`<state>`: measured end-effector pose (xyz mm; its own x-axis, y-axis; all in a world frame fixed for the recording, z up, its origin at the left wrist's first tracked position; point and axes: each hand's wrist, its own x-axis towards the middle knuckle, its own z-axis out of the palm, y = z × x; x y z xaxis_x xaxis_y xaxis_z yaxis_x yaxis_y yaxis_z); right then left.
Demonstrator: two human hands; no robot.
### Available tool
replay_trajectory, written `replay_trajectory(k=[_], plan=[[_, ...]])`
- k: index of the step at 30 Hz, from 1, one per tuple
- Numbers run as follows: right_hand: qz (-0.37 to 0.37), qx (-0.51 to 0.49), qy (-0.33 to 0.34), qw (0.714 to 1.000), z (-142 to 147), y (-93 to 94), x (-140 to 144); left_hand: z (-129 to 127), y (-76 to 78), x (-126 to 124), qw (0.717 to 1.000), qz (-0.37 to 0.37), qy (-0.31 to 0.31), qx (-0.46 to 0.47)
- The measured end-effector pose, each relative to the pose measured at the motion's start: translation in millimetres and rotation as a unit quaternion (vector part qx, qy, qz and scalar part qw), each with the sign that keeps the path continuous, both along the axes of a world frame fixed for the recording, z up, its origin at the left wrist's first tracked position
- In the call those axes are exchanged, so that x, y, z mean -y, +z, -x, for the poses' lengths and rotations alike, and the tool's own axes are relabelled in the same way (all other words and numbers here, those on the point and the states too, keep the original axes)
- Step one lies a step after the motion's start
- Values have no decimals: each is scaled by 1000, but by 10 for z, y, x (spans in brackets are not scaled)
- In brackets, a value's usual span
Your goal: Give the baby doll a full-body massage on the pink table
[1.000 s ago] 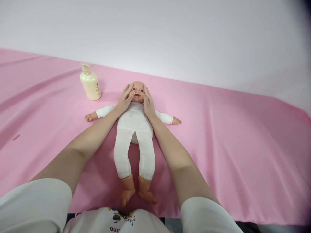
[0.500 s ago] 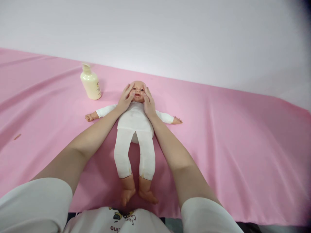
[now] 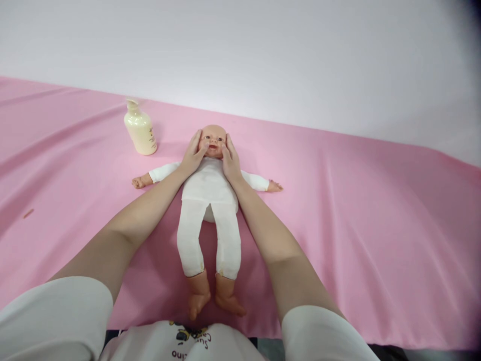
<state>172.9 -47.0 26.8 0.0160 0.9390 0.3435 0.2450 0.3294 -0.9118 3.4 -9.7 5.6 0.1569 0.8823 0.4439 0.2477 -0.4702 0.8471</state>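
Note:
A baby doll in a white cloth body lies face up on the pink cloth, its bare feet towards me and its arms spread. My left hand rests along one cheek, fingers stretched out flat beside the head and the thumb near the mouth. On the opposite cheek lies my right hand, its fingers straight too and its thumb by the mouth corner. Between both hands the doll's head shows its forehead, eyes and mouth uncovered. The palms partly hide its cheeks and the sides of its head.
A cream pump bottle stands left of the doll, beyond its outstretched arm. Pink cloth covers the table, with folds at the right. A small brownish strip lies at the far left. A pale wall rises behind.
The fingers of both hands have slid outward from beside the eyes and forehead to the sides of the doll's head. The thumbs remain by the mouth.

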Motion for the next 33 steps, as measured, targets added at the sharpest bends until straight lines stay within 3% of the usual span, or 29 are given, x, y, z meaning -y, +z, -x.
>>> replay_trajectory(k=[7,12,18,25,33], plan=[[6,1,-7,1000,-4,-31,-22,0,35,19,1000,-12,-4,-3],[-45,27,28,998,-12,-10,-11,3,93,65,999,-39,-17,-9],[-68,36,31,997,-28,-56,-38,8,-3,-8,1000,-20,1,3],[-15,20,-4,1000,-25,-100,-71,20,-58,-54,1000,-9,6,-1],[-78,42,31,996,-33,-60,-46,30,-24,-32,999,-52,-14,-5]])
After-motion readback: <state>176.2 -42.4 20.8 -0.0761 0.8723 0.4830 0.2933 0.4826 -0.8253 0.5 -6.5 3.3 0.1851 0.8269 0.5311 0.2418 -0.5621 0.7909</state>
